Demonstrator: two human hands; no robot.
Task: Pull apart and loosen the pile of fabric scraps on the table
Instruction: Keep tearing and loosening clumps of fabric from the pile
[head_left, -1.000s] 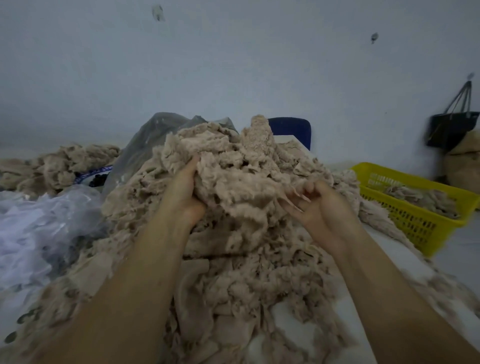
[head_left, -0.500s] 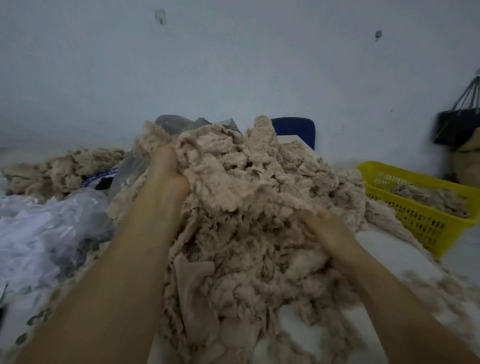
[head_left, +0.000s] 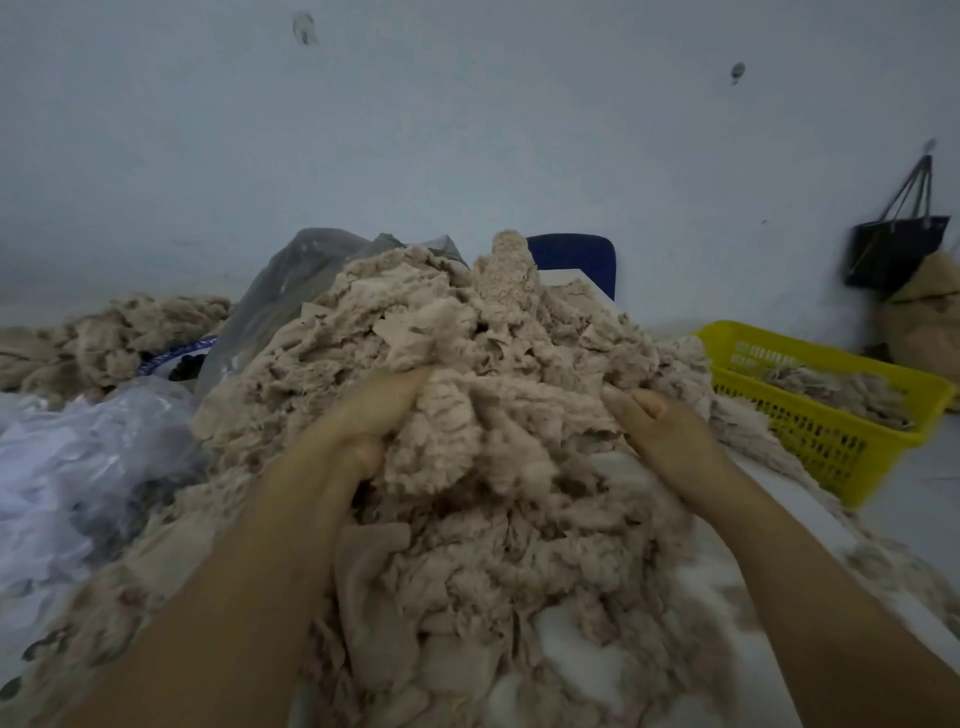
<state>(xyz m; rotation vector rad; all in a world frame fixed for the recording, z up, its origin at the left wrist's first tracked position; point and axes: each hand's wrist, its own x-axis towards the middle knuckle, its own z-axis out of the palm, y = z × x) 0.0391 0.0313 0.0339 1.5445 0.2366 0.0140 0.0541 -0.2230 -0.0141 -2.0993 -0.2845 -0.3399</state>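
Observation:
A big heap of beige fabric scraps (head_left: 519, 343) fills the middle of the white table (head_left: 587, 670). My left hand (head_left: 363, 415) is dug into the left side of a fluffy clump (head_left: 467, 441) at the front of the heap, its fingers curled into the cloth and partly buried. My right hand (head_left: 660, 431) grips the clump's right side, thumb on top and fingertips hidden in the scraps. Both forearms reach in from the bottom edge.
A yellow plastic basket (head_left: 831, 447) holding more scraps stands at the right. Clear and white plastic bags (head_left: 78, 467) lie at the left, a grey bag (head_left: 296, 280) behind the heap. Another scrap pile (head_left: 109, 332) sits far left. A blue chair back (head_left: 571, 260) and a black bag (head_left: 893, 249) stand by the wall.
My left hand came down from high on the heap's left to the front clump. My right hand slid outward to the right, and the clump between them has spread.

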